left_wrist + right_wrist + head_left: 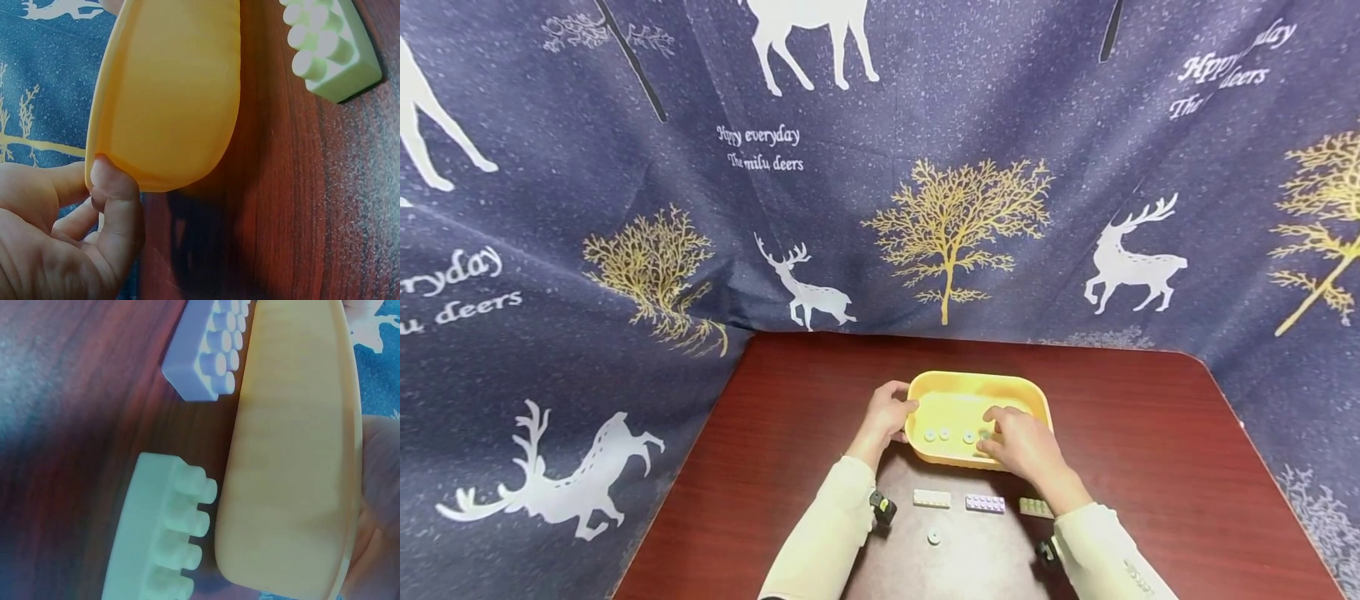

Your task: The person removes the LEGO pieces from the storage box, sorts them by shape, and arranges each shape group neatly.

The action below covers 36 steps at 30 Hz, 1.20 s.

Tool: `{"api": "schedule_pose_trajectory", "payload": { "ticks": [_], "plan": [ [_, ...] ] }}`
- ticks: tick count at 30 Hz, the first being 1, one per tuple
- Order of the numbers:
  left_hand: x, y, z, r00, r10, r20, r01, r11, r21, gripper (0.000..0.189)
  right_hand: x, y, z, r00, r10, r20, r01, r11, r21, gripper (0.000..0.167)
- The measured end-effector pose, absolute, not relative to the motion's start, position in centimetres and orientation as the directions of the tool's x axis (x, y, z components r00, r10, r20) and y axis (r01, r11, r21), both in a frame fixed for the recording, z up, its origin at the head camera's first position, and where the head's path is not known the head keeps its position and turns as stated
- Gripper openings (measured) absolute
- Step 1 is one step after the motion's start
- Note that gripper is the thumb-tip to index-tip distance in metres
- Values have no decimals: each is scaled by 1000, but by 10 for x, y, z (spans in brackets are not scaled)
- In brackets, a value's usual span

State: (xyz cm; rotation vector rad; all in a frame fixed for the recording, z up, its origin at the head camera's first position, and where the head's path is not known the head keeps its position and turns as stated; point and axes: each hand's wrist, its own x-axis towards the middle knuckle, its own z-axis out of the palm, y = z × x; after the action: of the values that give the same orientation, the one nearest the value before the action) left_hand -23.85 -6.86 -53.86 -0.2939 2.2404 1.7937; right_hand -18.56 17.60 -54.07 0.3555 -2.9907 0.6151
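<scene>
A yellow plastic basin (958, 460) stands on the table. At its left end my left hand (889, 412) grips the rim, the thumb (115, 178) on the inner side and fingers outside. My right hand (1024, 442) reaches over the right part of the basin, its thumb and forefinger apart around a small greenish piece (985, 436). Whether they touch it cannot be made out. Small round pale pieces (945, 434) lie on the basin floor. In the right wrist view the basin wall (290, 450) hides most of the right hand (378, 506).
In front of the basin lie a cream studded brick (932, 498), a purple brick (985, 503) and a green brick (1034, 507), partly behind the right forearm. Nearer me is a round pale piece (934, 537). A blue printed cloth (820, 208) hangs behind the table (820, 375).
</scene>
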Motion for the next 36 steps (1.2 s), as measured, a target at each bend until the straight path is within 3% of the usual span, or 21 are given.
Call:
{"api": "schedule_pose_trajectory", "payload": {
  "ticks": [10,19,36],
  "plan": [
    [-239,-69,-537,-946,3,-325,-317,213,924,37,-198,179,-543,-981,-193,-4,-176,905,-388,44],
    [-239,-69,-536,-942,-3,-335,-327,228,917,37,-203,180,-546,-984,-173,-50,-145,927,-346,35],
    [-239,-70,-540,-947,3,-320,-311,231,922,36,-203,178,-546,-975,-219,-26,-197,919,-343,16]
  ]
}}
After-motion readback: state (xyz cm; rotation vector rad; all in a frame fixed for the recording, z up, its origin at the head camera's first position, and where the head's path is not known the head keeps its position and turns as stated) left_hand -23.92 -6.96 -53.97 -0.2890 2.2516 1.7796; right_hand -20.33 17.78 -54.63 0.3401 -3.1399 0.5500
